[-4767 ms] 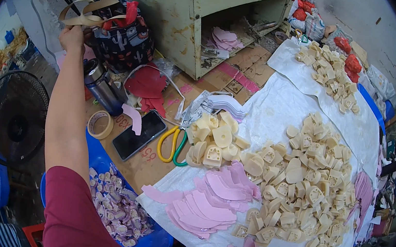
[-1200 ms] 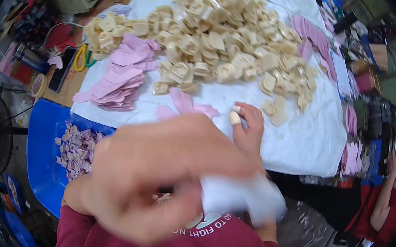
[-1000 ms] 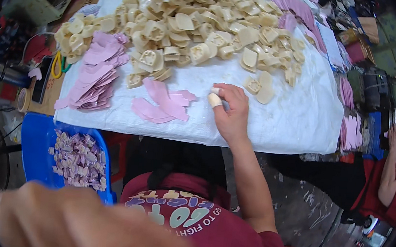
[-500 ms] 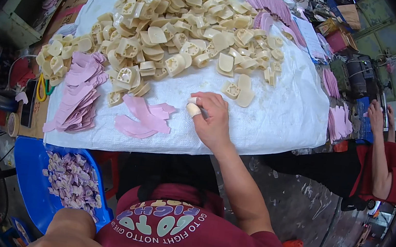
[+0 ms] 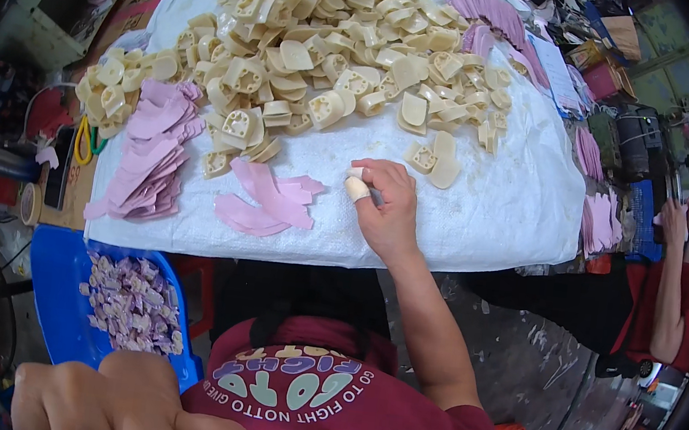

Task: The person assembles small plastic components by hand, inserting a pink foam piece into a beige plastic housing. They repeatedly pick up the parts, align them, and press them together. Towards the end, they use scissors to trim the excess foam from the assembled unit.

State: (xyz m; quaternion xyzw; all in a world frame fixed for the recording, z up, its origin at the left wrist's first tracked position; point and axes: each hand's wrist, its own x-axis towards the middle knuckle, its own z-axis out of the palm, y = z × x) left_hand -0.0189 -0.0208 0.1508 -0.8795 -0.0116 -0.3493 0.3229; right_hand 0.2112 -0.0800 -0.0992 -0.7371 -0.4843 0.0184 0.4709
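Note:
My right hand (image 5: 388, 207) rests on the white sheet with its fingers curled in. Pale finger cots cover the thumb and forefinger, whose tips lie close together, and no object shows between them. Left of it lie a few loose pink cut pieces (image 5: 274, 198). Farther left is a stack of similar pink pieces (image 5: 146, 167). Beyond the hand spreads a large heap of cream-coloured moulded pieces (image 5: 294, 56), rounded and hollowed. My left hand (image 5: 98, 399) looms large at the lower left, knuckles bent; its fingertips are hidden.
A blue bin (image 5: 55, 292) holding many small purple-and-white pieces (image 5: 131, 301) stands below the table's left front edge. Scissors with yellow and green handles (image 5: 85, 143) lie at the left. At the right, a co-worker (image 5: 668, 286) handles something near a blue basket (image 5: 643, 217).
My left hand has come farther into view at the lower left. My right hand keeps its curled pose on the sheet. The whole view has shifted slightly.

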